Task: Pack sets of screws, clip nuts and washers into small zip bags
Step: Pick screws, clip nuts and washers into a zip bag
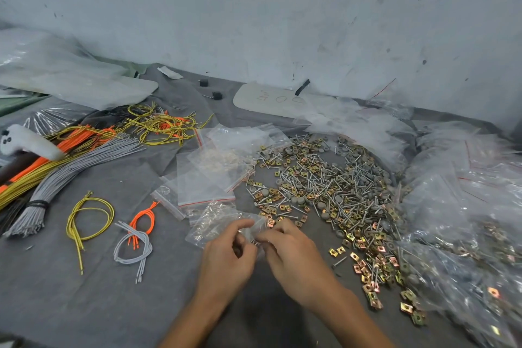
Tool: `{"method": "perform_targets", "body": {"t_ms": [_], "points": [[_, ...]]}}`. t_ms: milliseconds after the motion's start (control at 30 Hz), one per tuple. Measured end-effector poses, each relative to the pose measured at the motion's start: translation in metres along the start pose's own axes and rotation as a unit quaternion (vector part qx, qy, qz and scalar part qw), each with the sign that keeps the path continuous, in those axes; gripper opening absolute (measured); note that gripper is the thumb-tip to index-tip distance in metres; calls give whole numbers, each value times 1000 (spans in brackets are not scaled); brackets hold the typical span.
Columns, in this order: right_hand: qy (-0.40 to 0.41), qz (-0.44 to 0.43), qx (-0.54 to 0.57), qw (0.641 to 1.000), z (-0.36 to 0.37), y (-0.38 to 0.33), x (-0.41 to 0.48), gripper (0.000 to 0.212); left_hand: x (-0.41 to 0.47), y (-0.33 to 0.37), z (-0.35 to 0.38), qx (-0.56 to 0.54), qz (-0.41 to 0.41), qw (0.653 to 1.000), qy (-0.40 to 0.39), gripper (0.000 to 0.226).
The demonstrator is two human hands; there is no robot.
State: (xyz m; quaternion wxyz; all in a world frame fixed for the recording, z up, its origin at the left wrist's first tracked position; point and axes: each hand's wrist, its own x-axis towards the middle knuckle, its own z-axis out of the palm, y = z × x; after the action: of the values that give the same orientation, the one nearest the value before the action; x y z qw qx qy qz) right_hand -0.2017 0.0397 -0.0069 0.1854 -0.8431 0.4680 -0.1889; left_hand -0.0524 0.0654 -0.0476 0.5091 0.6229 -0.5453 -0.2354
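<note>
The table (84, 305) is draped in matte grey cloth. On it a loose pile (324, 183) mixes slim silver screws, square brass-toned clip nuts and round grey washers. Crinkly clear zip bags (206, 178) with red seal lines lie just left of it. At the pile's near edge the left hand (226, 258) and right hand (295, 258) each pinch 1 small zip bag (254, 227) with curled fingers. It seems to hold some hardware, though glare blurs it. At the right, filled bags (466, 234) lie heaped
</note>
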Motion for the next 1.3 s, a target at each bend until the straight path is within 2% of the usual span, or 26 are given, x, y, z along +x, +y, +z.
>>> {"method": "perform_targets", "body": {"t_ms": [133,367,533,667,833,1000,1200,1300], "points": [[-21,-12,10,1000,1,-5,3,25,-1,2,0,-9,-5,1000,-4,36],[-10,40,65,997,3,-11,9,8,-1,2,-1,-1,-12,1000,-7,39],[-39,33,73,996,4,-6,7,14,0,2,-1,-10,-19,1000,-2,38],[29,59,115,991,-8,11,14,16,0,0,0,-9,-17,1000,5,36],[49,120,-26,991,-28,53,47,9,0,-3,2,-10,-21,1000,4,35],[2,147,-108,983,-31,76,65,16,0,-5,4,-23,-25,999,3,33],[-10,96,-226,969,-24,79,68,19,0,-8,3,-18,-17,1000,0,33],[-18,88,-224,971,-25,75,63,23,0,-9,3,-16,-13,1000,-2,33]]}}
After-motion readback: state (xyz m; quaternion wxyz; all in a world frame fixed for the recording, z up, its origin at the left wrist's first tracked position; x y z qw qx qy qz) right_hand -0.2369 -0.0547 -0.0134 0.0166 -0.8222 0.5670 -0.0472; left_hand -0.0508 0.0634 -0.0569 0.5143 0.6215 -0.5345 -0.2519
